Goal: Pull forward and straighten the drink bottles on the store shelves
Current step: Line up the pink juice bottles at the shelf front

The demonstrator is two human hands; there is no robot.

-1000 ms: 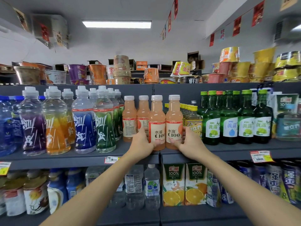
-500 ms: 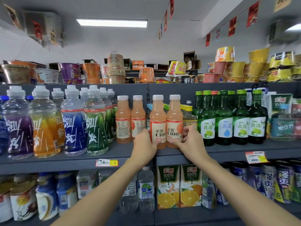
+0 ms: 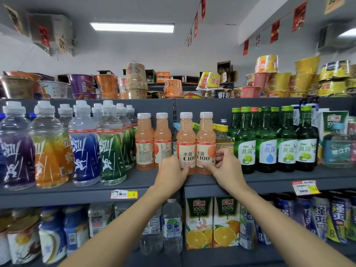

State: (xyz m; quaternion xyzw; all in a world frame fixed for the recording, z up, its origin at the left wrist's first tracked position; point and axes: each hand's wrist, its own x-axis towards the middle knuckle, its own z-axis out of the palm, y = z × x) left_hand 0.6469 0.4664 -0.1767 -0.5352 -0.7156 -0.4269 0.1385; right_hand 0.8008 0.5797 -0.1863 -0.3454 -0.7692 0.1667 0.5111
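A shop aisle under a ceiling light (image 3: 132,27) and red pennants (image 3: 275,31) has grey shelves (image 3: 77,191) packed with drinks, with noodle cups (image 3: 134,81) piled along the top. On the middle shelf two peach-coloured bottles stand upright and touching at the front edge, where two shelf sections join. Both face forward, each label reading "水溶 C100": the left C100 bottle (image 3: 186,143) and the right C100 bottle (image 3: 206,143). Just left, two like bottles (image 3: 144,143) stand farther back with their printed backs outward. Beyond those are sports bottles (image 3: 84,147) in purple, orange, blue and green, each bearing a white running figure. To the right come yellow-capped bottles (image 3: 224,139), then green glass bottles (image 3: 266,143) labelled "JINRO 眞露". A price tag (image 3: 124,194) on the shelf lip shows "3". Below, two cartons (image 3: 199,222) read "100%" above sliced oranges. Both bare arms (image 3: 115,228) stretch forward and up. The left hand (image 3: 169,174) grips the left C100 bottle low down, thumb at the front of its base, fingers curled round its left side. The right hand (image 3: 227,168) holds the right C100 bottle likewise, thumb low on the label, fingers bent round its right side.
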